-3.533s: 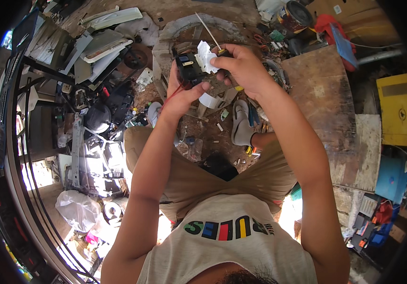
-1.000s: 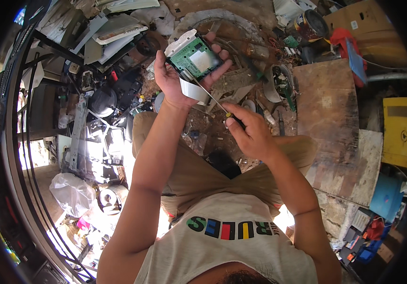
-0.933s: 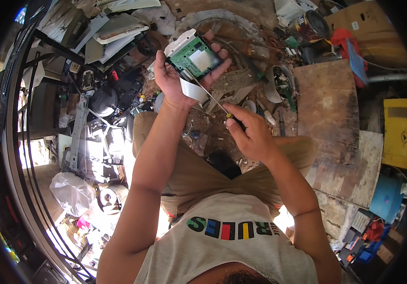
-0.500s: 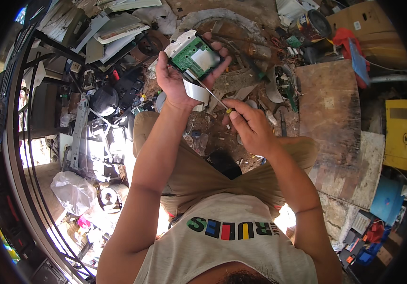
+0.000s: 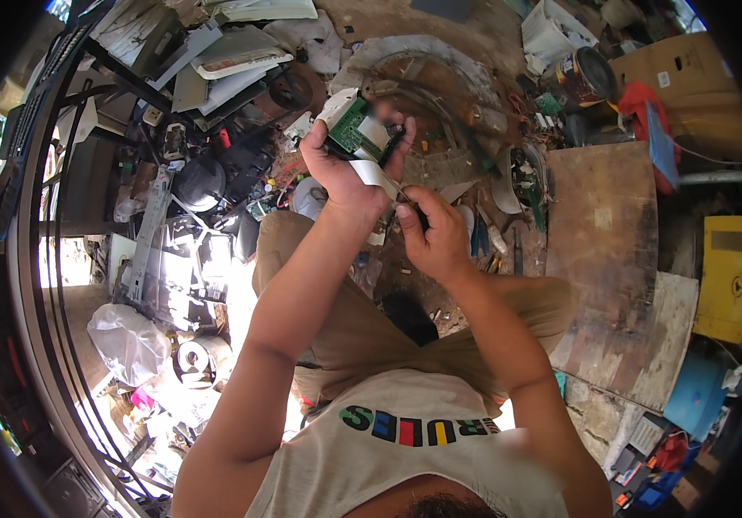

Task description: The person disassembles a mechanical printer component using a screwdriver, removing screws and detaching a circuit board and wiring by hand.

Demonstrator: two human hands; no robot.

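My left hand (image 5: 341,180) is closed around a small electronic device with a green circuit board (image 5: 352,129) and a pale metal edge. The board side faces up, tilted, with my thumb on its left and fingertips round its right edge. From its near side a white flat ribbon cable (image 5: 372,175) curls over my palm. My right hand (image 5: 436,235) pinches a thin screwdriver (image 5: 400,195), its shaft pointing up toward the cable and the device. Most of the screwdriver's handle is hidden in my fingers, and I cannot tell whether its tip touches the board.
Scrap parts and tools, including a screwdriver-like tool (image 5: 493,231), litter the ground ahead. A worn wooden board (image 5: 602,233) lies to the right, near a yellow case (image 5: 727,278) and a blue container (image 5: 697,393). On the left stand a metal frame (image 5: 27,259) and a plastic bag (image 5: 132,344).
The device has come lower in view and tilted more steeply. My right hand has moved up-left, closer to my left wrist and the ribbon cable, and less of the screwdriver shaft shows.
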